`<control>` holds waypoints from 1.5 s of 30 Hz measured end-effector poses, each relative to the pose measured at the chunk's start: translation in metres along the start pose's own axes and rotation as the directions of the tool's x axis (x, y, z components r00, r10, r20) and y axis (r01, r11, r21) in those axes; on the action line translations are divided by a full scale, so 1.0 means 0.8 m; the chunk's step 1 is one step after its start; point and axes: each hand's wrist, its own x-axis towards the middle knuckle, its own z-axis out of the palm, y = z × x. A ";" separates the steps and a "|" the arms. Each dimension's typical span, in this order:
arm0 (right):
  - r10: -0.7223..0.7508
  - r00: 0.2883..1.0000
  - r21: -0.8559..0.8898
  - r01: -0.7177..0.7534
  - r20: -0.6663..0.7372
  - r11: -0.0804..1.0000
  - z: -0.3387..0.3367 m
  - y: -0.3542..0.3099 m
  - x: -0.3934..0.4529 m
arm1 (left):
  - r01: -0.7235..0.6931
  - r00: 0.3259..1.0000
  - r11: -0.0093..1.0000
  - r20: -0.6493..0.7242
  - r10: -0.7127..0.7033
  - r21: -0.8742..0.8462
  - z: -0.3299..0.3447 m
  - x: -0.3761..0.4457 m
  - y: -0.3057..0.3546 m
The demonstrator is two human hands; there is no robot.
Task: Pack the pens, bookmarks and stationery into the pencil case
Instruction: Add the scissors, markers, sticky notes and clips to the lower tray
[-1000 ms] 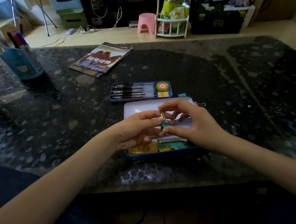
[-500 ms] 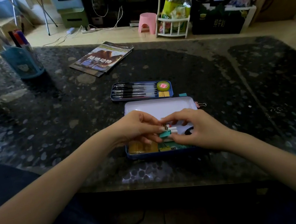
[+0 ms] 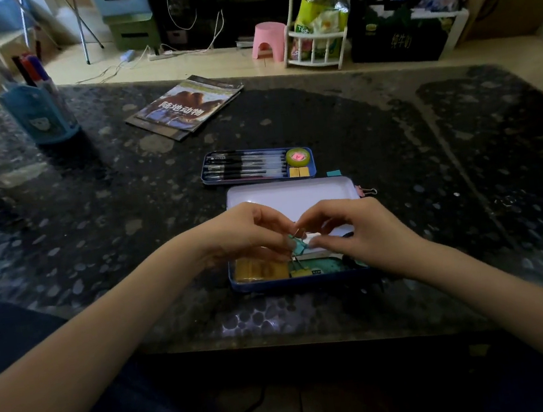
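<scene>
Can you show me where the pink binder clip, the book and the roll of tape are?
pink binder clip point(image 3: 361, 191), head view, pink body.
book point(image 3: 186, 106), head view, cover middle.
roll of tape point(image 3: 298, 156), head view, pink centre.

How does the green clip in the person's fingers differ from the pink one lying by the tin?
The green binder clip is held between both hands, left hand and right hand, above the open pencil case; the pink binder clip lies untouched on the table beside the case's white lid. One is teal green, the other pink. Both have wire handles.
</scene>
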 end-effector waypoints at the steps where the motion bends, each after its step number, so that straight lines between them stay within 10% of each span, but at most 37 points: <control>1: -0.008 1.000 -0.002 0.008 -0.029 1.000 0.000 0.001 0.000 | -0.004 1.000 0.999 -0.014 0.003 -0.036 0.000 0.001 -0.001; 11: -0.115 0.991 -0.259 0.094 -0.067 0.961 -0.003 0.001 -0.003 | -0.041 0.999 0.995 0.001 0.041 -0.090 -0.001 0.002 -0.002; 16: -0.088 0.996 -0.346 0.094 0.033 0.934 -0.001 -0.006 -0.006 | -0.240 0.958 0.922 -0.077 0.275 0.306 -0.006 0.003 -0.005; 29: -0.239 0.958 -0.536 0.285 0.157 0.794 0.028 -0.020 -0.016 | -0.337 0.911 0.776 -0.025 0.413 0.534 -0.004 0.007 -0.014; 45: 0.104 0.989 -0.121 -0.091 0.106 0.988 0.021 -0.012 -0.005 | -0.380 0.896 0.737 0.024 0.444 0.560 -0.003 0.002 -0.013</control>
